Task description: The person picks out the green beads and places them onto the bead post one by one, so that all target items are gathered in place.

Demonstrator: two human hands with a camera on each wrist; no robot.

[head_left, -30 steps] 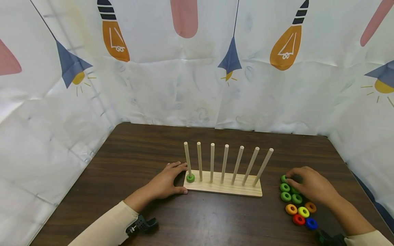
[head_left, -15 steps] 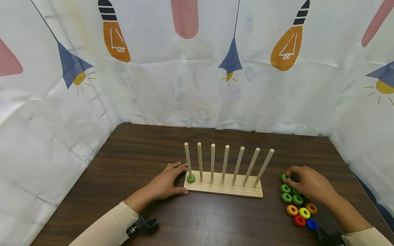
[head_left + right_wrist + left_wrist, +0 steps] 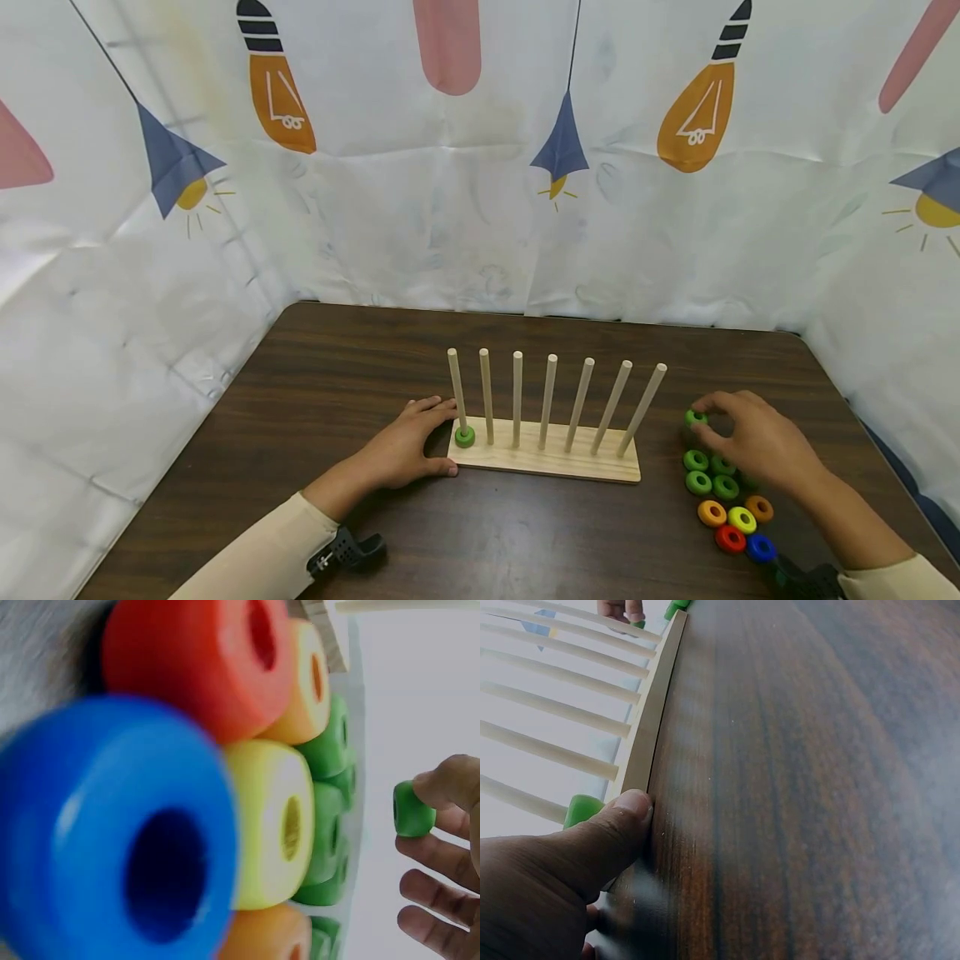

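A pale wooden peg board [image 3: 543,450] with several upright pegs stands mid-table in the head view. A green ring [image 3: 465,437] sits at the bottom of its leftmost peg. My left hand [image 3: 405,444] holds the board's left end, thumb on the front edge and fingers at the back. In the left wrist view the thumb [image 3: 619,825] presses the base edge. My right hand [image 3: 765,442] pinches another green ring [image 3: 696,417] between thumb and index finger. This ring [image 3: 413,810] appears raised off the table in the right wrist view, the other fingers spread loosely.
Several green rings [image 3: 697,482] lie below my right hand, some partly hidden by it. Nearer me lie two orange rings [image 3: 712,513], a yellow ring [image 3: 742,521], a red ring [image 3: 730,538] and a blue ring [image 3: 761,547]. A printed cloth [image 3: 480,233] hangs behind the table.
My right hand has lifted the pinched green ring slightly up and away from the group. My left hand and the peg board have stayed in place.
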